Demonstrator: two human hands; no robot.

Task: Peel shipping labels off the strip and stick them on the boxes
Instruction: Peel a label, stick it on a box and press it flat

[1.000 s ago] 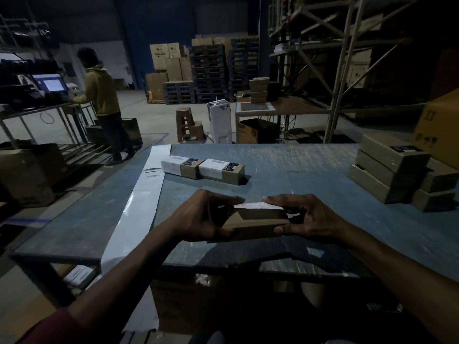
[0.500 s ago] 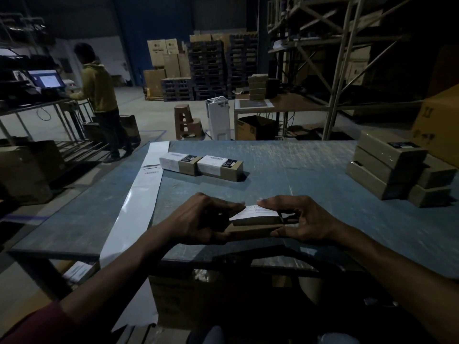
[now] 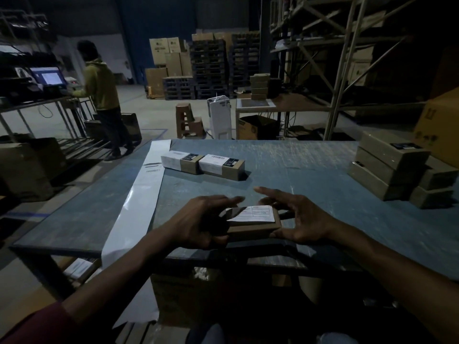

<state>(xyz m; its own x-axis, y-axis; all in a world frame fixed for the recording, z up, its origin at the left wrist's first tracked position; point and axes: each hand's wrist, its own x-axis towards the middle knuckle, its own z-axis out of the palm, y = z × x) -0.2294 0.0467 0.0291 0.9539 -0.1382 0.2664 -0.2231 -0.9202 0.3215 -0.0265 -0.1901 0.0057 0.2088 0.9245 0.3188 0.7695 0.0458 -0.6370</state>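
Box (image 3: 250,228) now lay flat at the table (image 3: 310,170) front edge with its label (image 3: 253,214) stuck on top, left hand (image 3: 198,225) gripping its end while right hand (image 3: 298,217) had spread its fingers, so sticking looked finished.

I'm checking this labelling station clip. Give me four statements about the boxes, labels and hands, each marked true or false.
1. The box between the hands carries a white label on top. True.
2. Two labelled boxes lie side by side further back on the table. True.
3. The label strip lies along the table's right edge. False: it runs along the left side.
4. The stack of boxes stands at the left. False: it stands at the right.
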